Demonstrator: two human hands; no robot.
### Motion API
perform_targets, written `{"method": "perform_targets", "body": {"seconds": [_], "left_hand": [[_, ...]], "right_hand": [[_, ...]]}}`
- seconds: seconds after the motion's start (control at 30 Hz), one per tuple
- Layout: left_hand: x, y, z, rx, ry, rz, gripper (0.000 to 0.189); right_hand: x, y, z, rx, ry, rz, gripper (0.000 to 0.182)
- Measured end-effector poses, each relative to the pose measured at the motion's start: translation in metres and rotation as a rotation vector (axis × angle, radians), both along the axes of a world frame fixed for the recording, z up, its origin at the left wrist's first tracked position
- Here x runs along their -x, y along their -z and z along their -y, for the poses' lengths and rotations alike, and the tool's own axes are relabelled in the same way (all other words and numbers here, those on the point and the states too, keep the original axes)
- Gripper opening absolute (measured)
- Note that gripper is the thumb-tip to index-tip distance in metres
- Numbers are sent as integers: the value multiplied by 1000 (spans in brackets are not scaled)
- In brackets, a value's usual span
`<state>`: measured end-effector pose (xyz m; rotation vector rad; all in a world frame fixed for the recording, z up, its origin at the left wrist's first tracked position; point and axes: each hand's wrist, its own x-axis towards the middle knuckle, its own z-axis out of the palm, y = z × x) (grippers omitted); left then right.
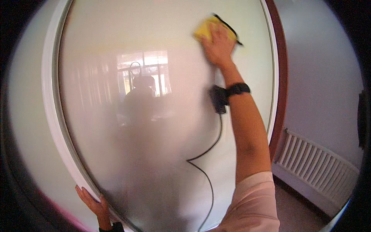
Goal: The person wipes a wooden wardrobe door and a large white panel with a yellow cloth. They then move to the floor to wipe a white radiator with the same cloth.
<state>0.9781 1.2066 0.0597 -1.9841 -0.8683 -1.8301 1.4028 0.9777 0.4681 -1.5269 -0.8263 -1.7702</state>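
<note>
My right hand point(218, 43) presses a yellow cloth point(203, 30) with a dark edge flat against the glossy pale board point(179, 116), near its upper right; hand and cloth are slightly blurred. A black strap with a device point(219, 98) is on my right wrist, and a dark cable point(212, 185) runs down from it. At the lower left, my left hand point(94, 203) rests against the board's white frame point(49, 87), thumb apart from the fingers, with nothing seen in it. Part of the left palm is hidden.
A dark red strip point(281, 72) borders the board on the right. Beyond it stand a bluish-grey wall point(321, 81) and a white ribbed radiator point(316, 165) low down, above the floor point(295, 203). The board reflects a window and a person's outline.
</note>
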Motion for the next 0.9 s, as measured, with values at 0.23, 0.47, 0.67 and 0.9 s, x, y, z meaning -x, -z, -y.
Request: {"method": "perform_targets", "body": {"seconds": [0.23,0.47,0.67,0.9], "left_hand": [[-1,2,-2,-35,4,6,67],[-6,2,0,-23,-3,16,67],[2,2,-5,-23,-3,-1,68],[-1,15,-23,-14,35,-2,67]], "right_hand": [[-162,41,99,-278,108,-262,61],[-89,-4,21,-355,149,-109,60],[158,-13,-138,162,-321,367,58],[217,-28,-194,342,-464,605,59]]}}
